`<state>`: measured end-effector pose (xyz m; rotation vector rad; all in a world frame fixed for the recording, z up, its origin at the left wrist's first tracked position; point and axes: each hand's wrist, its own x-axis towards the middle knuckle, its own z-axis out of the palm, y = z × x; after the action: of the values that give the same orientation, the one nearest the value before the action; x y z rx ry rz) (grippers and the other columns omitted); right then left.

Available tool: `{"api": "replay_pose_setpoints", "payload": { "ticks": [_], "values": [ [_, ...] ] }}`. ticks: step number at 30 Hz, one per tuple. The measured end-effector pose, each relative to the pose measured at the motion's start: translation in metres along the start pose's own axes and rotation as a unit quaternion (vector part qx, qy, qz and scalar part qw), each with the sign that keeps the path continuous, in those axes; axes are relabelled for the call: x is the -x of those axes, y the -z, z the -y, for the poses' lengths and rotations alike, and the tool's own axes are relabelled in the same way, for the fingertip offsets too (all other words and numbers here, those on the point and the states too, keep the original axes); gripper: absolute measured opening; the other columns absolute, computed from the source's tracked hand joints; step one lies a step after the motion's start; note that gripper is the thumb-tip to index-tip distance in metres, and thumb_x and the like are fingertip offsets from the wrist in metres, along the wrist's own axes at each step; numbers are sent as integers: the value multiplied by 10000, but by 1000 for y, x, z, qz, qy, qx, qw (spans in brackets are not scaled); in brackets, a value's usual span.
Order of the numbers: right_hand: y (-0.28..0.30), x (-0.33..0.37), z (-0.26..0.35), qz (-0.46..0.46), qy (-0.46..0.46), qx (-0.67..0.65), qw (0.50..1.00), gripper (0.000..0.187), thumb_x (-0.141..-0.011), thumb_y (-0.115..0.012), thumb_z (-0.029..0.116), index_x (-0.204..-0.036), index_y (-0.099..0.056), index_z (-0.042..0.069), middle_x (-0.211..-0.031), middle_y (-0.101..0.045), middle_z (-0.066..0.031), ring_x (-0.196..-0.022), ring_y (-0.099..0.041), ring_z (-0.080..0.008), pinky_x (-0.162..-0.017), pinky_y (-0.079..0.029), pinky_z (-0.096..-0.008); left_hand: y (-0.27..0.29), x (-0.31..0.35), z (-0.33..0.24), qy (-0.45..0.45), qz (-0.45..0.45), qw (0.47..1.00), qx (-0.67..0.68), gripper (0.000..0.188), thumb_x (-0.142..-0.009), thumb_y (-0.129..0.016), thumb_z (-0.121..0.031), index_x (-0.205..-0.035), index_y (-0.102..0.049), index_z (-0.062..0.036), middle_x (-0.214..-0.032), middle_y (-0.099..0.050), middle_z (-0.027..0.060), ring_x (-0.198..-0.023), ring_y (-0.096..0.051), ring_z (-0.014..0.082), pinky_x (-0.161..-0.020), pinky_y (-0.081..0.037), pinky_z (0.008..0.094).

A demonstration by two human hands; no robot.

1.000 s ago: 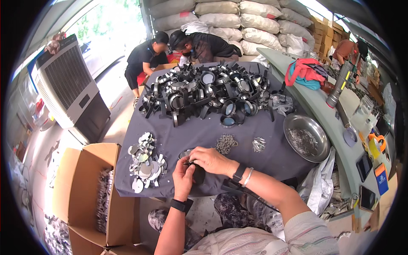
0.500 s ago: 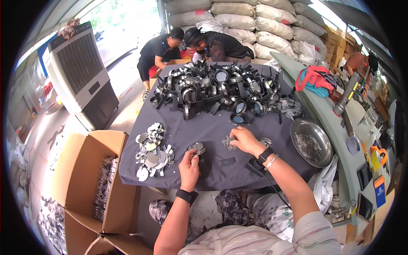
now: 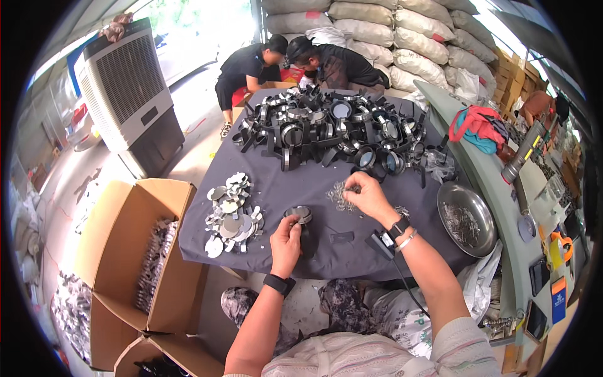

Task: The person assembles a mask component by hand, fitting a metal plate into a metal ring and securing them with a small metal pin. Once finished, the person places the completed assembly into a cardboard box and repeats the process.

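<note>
My left hand (image 3: 286, 248) grips a round, metal-rimmed watch-like piece (image 3: 301, 213) with a black strap hanging toward me, thumb and fingers closed at its edge. Just beyond it and to the right, my right hand (image 3: 370, 200) has its fingertips pinched together beside a small heap of thin metal bits (image 3: 338, 196). What lies between those fingertips is too small to make out. A second little heap of metal bits (image 3: 402, 212) sits near the right wrist. Between my hands a flat black rectangular piece (image 3: 342, 237) rests on the dark cloth.
Many strapped round pieces (image 3: 326, 129) are heaped across the table's far side. Grey-white discs (image 3: 233, 220) lie at left, near an open cardboard box (image 3: 119, 251). A metal bowl (image 3: 480, 239) holds small bits at right. Two people (image 3: 308, 66) bend beyond the table; an air cooler (image 3: 129, 94) stands left.
My right hand has drawn slightly back from the heap of metal bits, its fingertips now pinched. The left hand still holds the round piece. The whole view has shifted a little.
</note>
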<state>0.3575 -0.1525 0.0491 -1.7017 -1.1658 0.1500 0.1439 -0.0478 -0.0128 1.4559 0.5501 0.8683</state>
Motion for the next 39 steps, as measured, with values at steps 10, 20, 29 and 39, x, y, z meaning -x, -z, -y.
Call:
{"api": "replay_pose_setpoints", "payload": {
  "ticks": [10, 20, 29, 39],
  "values": [
    [-21, -30, -13, -27, -4, 99, 995, 183, -695, -693, 122, -811, -608, 9, -830, -604, -136, -792, -601, -286, -715, -478, -375, 1, 0, 1, 1, -8, 1000, -9, 203, -918, -516, -98, -1083, -612, -32, -650, -525, -18, -464, -465, 45, -410, -401, 224],
    [-21, 0, -19, 146, 25, 257, 955, 158, -755, -679, 74, -910, -653, 54, -893, -633, -136, -825, -614, -341, -743, -488, -417, 4, 1, 2, 4, -6, 1000, -12, 207, -913, -518, -102, -1084, -612, -32, -594, -505, -25, -450, -467, 47, -410, -401, 231],
    [-14, 9, -18, 158, 117, 252, 948, 48, -778, -633, 19, -805, -593, 22, -788, -631, -117, -744, -630, -293, -650, -490, -375, 1, 1, 2, 5, -7, 1000, 1, 199, -908, -530, -96, -1074, -618, -31, -606, -517, -25, -459, -466, 41, -410, -400, 229],
    [-64, 41, 46, 69, 173, 44, 982, 74, -796, -639, 21, -848, -588, 30, -772, -611, -116, -711, -629, -291, -613, -495, -353, 3, -1, 2, 4, 2, 1000, -1, 185, -928, -513, -94, -1076, -616, -50, -659, -511, -48, -474, -446, 22, -406, -384, 197]
  ]
}}
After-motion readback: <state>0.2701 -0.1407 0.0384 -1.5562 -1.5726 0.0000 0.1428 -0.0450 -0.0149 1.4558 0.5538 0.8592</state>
